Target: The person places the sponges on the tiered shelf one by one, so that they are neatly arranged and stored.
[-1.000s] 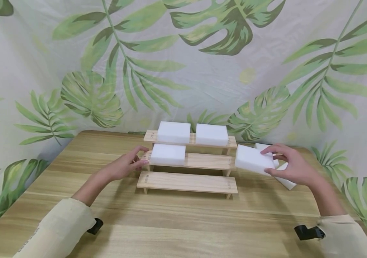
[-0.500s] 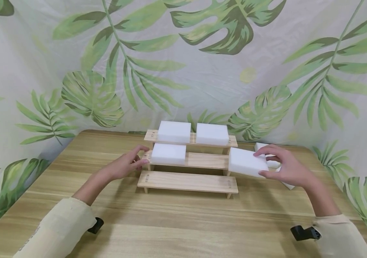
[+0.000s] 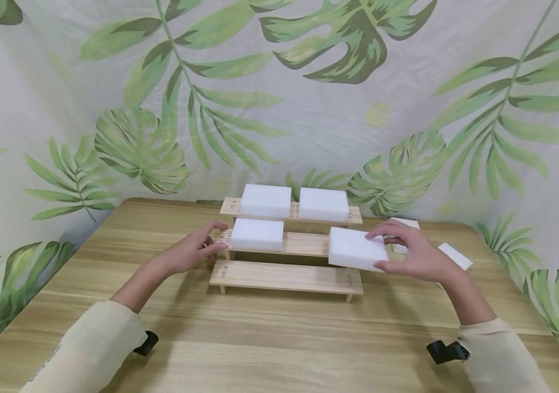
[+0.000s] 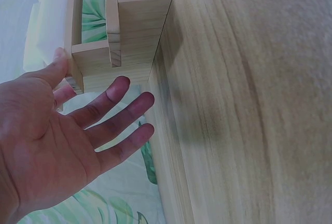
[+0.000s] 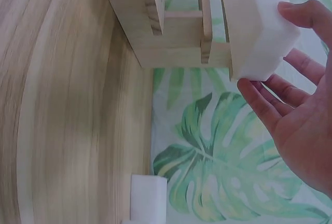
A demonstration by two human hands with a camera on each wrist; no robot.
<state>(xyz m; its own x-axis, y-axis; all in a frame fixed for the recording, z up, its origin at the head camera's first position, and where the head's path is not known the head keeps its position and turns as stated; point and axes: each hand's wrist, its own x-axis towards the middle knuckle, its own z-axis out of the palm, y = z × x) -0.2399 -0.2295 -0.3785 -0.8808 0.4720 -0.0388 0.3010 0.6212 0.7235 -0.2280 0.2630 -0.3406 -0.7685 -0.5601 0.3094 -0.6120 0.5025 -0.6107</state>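
Observation:
A three-tier wooden stand (image 3: 286, 277) stands on the table. Two white foam blocks (image 3: 266, 200) sit on its top tier, and another white block (image 3: 257, 234) is at the left of the middle tier. My left hand (image 3: 186, 254) has thumb and index finger at the left end of the middle board (image 4: 78, 79); its other fingers extend free in the left wrist view. Between thumb and fingers, my right hand (image 3: 414, 254) grips a white foam block (image 3: 355, 248) by its right side, over the middle tier's right part. Whether that block touches the board is unclear.
Several more white blocks (image 3: 455, 255) lie on the wooden table (image 3: 279, 344) to the right, partly behind my right hand. A leaf-patterned cloth (image 3: 328, 136) hangs behind the table. Black devices (image 3: 446, 352) are at both sleeve cuffs.
My right hand has carried its foam block leftward, from beside the stand to over the right part of the middle tier. The left hand stays in place.

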